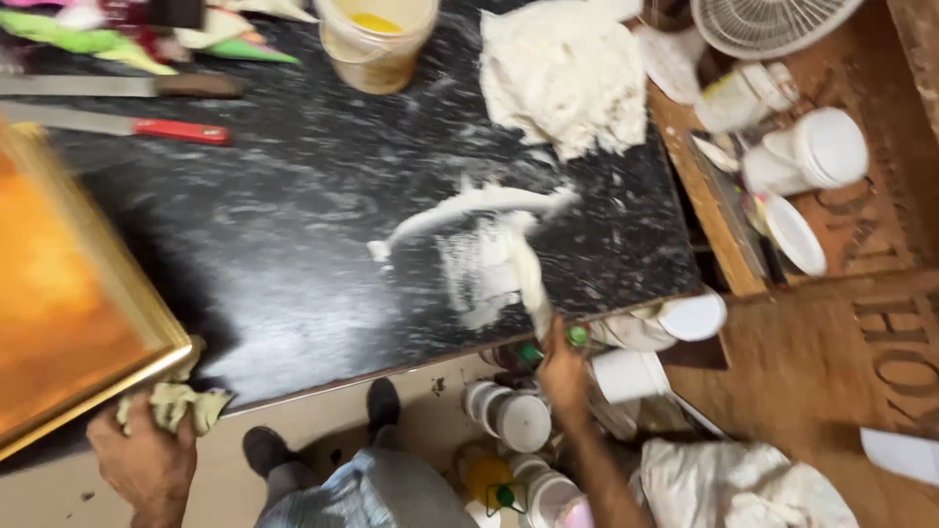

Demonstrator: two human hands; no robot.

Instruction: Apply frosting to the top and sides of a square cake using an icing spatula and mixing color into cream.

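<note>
Left hand (147, 460): at the lower left, below the table's edge, closed around a crumpled yellowish rag (174, 405); the rag bunches out above the knuckles and touches the underside corner of the framed panel.
Right hand (562, 370): at the table's near edge, right of centre, fingers closed on the lower end of a long pale strip of dough (526, 276); a small green thing shows beside the knuckles, too blurred to tell what it is.
Strip of dough: runs up from the right hand onto the black tabletop (293, 215), where it meets a smeared white patch and a second thin curved strip (460, 207) lying flat.
Feet: two dark shoes (381, 401) on the pale floor just under the table edge, between the hands.
Floor clutter: white lidded tubs (518, 418) and a yellow bottle with a green cap (489, 484) near the right forearm; a white crumpled sack (743, 484) to the right.
Framed panel (68, 313): orange with a gold border, resting over the table's left corner.
Middle of table: dusted with flour.
Far side: a large lump of dough (562, 73), a cream bucket with yellow contents (377, 39), two long knives (117, 106) at the left.
Right shelf: white cups and lids (807, 152), a fan grille (768, 22) above.
</note>
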